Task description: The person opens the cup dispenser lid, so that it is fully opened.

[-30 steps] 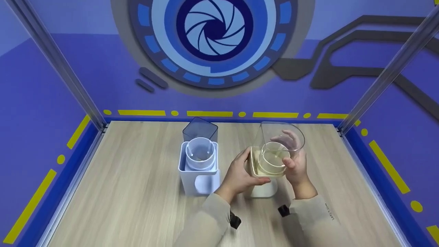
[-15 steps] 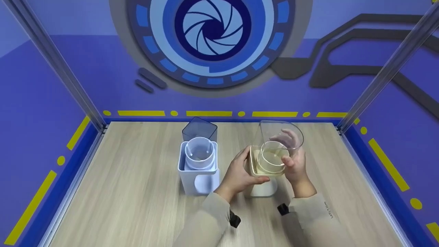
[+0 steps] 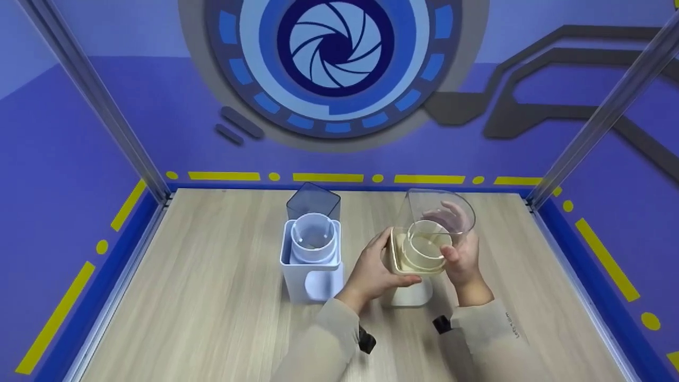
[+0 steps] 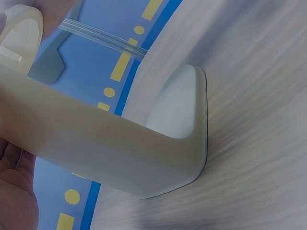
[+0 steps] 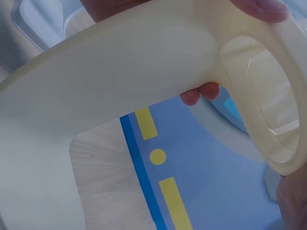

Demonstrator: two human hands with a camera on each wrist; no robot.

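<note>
Between both hands stands a cream dispenser (image 3: 412,296) with a slim column, a flat foot on the table, a ring opening on top and a see-through container (image 3: 419,204). My left hand (image 3: 370,271) grips the column's upper part from the left, thumb in front. On the other side my right hand (image 3: 462,261) holds the top, its thumb at the ring and its fingers behind the clear container. The left wrist view shows the column (image 4: 91,139) and foot; the right wrist view shows the ring (image 5: 295,72) near a right finger.
A similar pale blue dispenser (image 3: 296,281) with a smoky clear container (image 3: 313,200) stands left of my left hand. Blue-purple panels (image 3: 175,106) and metal posts (image 3: 114,111) bound the wooden table (image 3: 212,276) at the back and sides.
The whole scene shifts slightly in the head view. Both hands keep their hold on the cream dispenser, and nothing else visibly changes.
</note>
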